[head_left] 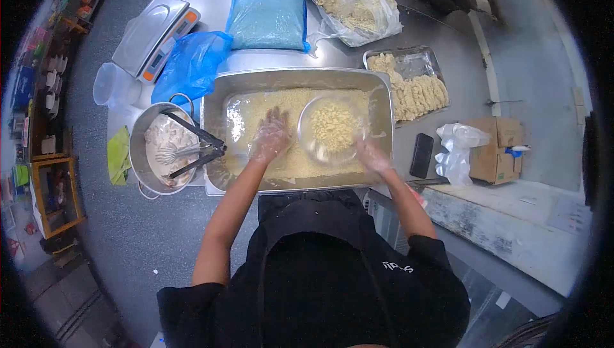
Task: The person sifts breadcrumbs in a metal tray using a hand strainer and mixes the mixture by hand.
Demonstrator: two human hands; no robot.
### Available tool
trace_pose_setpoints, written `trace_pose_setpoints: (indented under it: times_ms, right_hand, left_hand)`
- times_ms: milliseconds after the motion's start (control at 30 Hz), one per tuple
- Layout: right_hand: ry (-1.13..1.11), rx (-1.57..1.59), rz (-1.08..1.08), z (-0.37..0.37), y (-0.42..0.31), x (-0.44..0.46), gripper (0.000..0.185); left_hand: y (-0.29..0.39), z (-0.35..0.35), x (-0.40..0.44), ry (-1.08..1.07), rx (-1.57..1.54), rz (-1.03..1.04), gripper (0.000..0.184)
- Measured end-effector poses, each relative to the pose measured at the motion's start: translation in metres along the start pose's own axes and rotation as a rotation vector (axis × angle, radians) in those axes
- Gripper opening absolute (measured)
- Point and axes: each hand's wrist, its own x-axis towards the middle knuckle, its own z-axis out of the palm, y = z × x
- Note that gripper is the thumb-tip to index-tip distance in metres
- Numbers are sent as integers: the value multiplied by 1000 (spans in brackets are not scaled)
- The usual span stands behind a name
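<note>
A deep steel pan (297, 184) holds a layer of pale yellow breadcrumbs (281, 100). My left hand (272, 136), in a clear plastic glove dusted with crumbs, lies over the crumbs with its fingers stretched out, holding nothing. On the right side of the pan, my right hand (373, 154), also gloved, grips the edge of a round strainer (306, 136). Lumpy crumbs (334, 125) fill the strainer's middle. Motion blurs both the strainer and the right hand, so its mesh and finger positions are hard to make out.
Left of the pan stands a steel pot (139, 156) with coated pieces, a whisk (178, 152) and black tongs (203, 136). Behind are a scale (150, 38), blue bags and trays of breaded pieces (419, 95). A phone (421, 155) and cardboard box (495, 150) are at right.
</note>
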Motion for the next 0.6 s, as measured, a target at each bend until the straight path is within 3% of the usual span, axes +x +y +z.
trace_pose_setpoints:
  times_ms: [67, 167, 233, 267, 333, 433, 533, 600]
  right_hand:
    - [-42, 32, 20, 9, -2, -2, 53]
    - [-34, 76, 51, -5, -14, -3, 53]
    - [101, 86, -59, -22, -14, 3, 48]
    - [64, 100, -38, -22, -23, -2, 47]
    - [-7, 130, 14, -15, -43, -17, 45]
    - [-6, -8, -81, -15, -21, -6, 42]
    - [18, 32, -22, -21, -1, 14, 58]
    - [18, 21, -117, -10, -18, 3, 43]
  left_hand:
    - [-11, 51, 5, 137, 399, 106, 59]
    - [-10, 54, 7, 141, -22, 80, 59]
    - [0, 5, -2, 46, -88, 36, 57]
    - [1, -11, -6, -3, -117, 14, 57]
    - [-3, 5, -5, 2, -74, 25, 55]
    - [0, 7, 0, 8, -52, 22, 54]
    - [2, -3, -3, 2, -67, 12, 54]
    - [-1, -3, -5, 5, -69, 22, 55]
